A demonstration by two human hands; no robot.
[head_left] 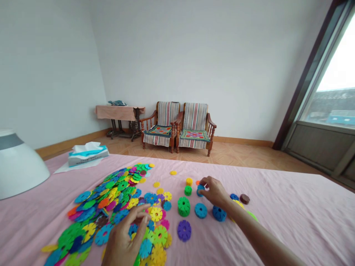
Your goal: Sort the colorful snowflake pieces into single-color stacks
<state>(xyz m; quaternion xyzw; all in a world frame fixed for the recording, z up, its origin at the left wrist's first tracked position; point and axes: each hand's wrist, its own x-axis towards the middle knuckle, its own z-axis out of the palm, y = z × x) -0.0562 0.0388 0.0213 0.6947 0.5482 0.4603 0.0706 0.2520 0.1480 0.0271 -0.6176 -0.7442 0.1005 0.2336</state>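
My left hand (126, 234) hovers over the near edge of a heap of colourful notched plastic discs (119, 190). Its thumb and fingers are curved and apart, with nothing visible between them. Further right, my right hand (216, 192) has its thumb and fingertips around a small stack of blue notched discs (199, 191); part of it is hidden by the fingers. Around that hand stand a yellow stack (189, 181), a small green stack (188, 190), a larger green stack (183, 207), a light-blue stack (200, 210), a darker blue stack (219, 213) and a purple stack (184, 231).
Beyond my right wrist lie dark-blue discs (234, 197) and a brown stack (244, 199). My forearm partly covers yellow and lime discs. A tissue box (88, 155) and a white rounded object (20, 168) stand on the pink cloth (291, 207) at left. Two chairs (195, 122) are behind.
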